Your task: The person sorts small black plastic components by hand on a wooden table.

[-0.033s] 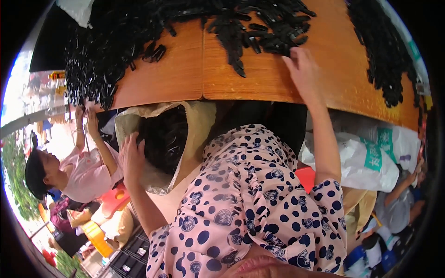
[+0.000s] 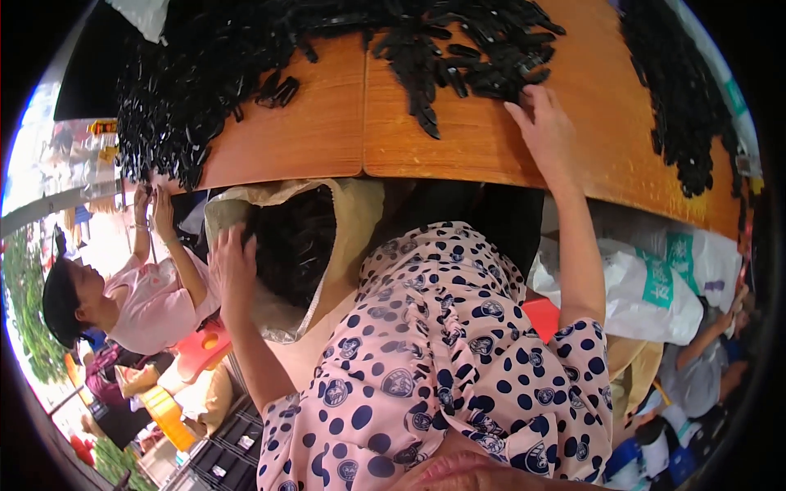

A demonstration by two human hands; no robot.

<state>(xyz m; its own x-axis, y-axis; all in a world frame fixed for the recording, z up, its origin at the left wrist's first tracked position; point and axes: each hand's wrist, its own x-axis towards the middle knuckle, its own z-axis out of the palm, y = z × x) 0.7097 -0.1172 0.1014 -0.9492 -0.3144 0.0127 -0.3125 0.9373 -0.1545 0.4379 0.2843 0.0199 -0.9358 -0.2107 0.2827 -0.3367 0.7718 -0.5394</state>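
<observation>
My right hand (image 2: pixel 547 131) is at the near edge of a spread of small, long black plastic pieces (image 2: pixel 491 61) on the wooden table. Its thumb and fingers are apart, with the fingertips by the closest pieces; I see nothing held in it. To the left, my left hand (image 2: pixel 232 268) is at the left side of an open woven sack (image 2: pixel 332 274), fingers stretched out. Dark pieces (image 2: pixel 286 245) fill the sack, which stands below the table edge. The exact kind of the pieces is too small to tell.
Larger heaps of black pieces (image 2: pixel 172 98) cover the table's left and far parts, and another heap (image 2: pixel 684 123) lies at right. A person in pink (image 2: pixel 160 307) works at the left corner. White plastic bags (image 2: pixel 630 286) stand under the table at right.
The whole view has shifted slightly. My right hand stays by the same pieces, and my left hand remains at the sack.
</observation>
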